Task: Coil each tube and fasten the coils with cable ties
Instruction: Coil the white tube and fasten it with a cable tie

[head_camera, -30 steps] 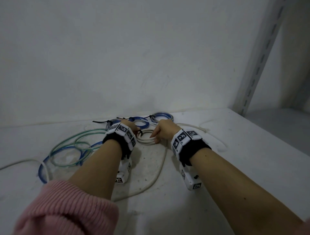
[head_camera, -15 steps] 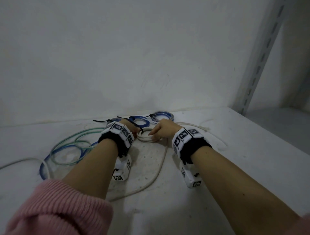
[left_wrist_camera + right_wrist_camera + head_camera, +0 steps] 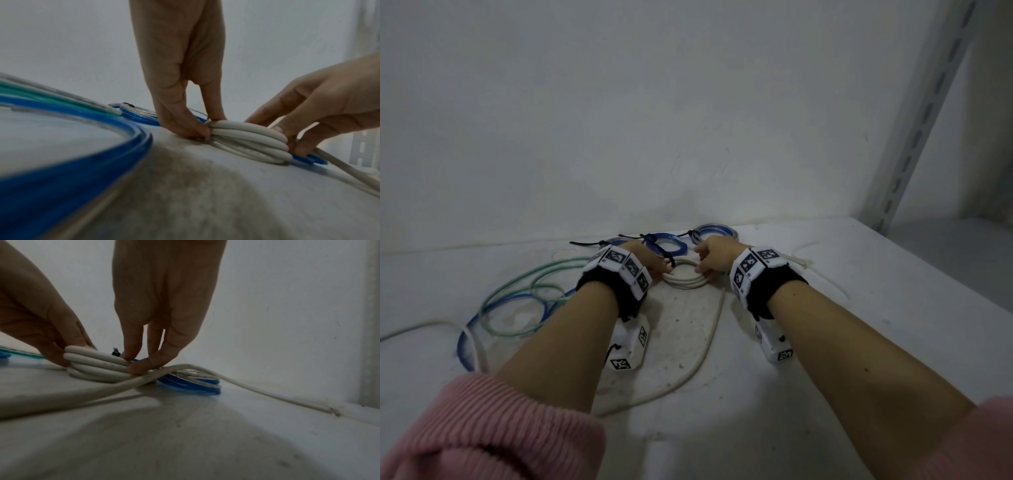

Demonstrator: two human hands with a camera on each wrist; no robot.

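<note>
A small white tube coil [image 3: 685, 278] [image 3: 248, 140] [image 3: 96, 365] of several turns lies on the white shelf [image 3: 859, 308] near the back wall. My left hand [image 3: 650, 263] [image 3: 197, 128] pinches its left side between thumb and fingers. My right hand [image 3: 709, 262] [image 3: 139, 363] pinches its right side, fingertips on top and thumb low. The tube's loose tail [image 3: 709, 339] [image 3: 257, 391] runs from the coil toward me and off to the right. Two blue coils [image 3: 666, 244] [image 3: 715, 232] fastened with black cable ties [image 3: 592, 243] lie just behind the hands.
Loose green tubing [image 3: 527, 291] and blue tubing [image 3: 479, 329] [image 3: 82, 146] sprawl in loops at the left. A thin white tube [image 3: 421, 327] trails off the left edge. A perforated metal upright [image 3: 914, 116] stands at the back right, where the shelf ends.
Both hands have shifted slightly toward the back wall and drawn closer together on the white coil, which looks tighter and smaller than a second ago.
</note>
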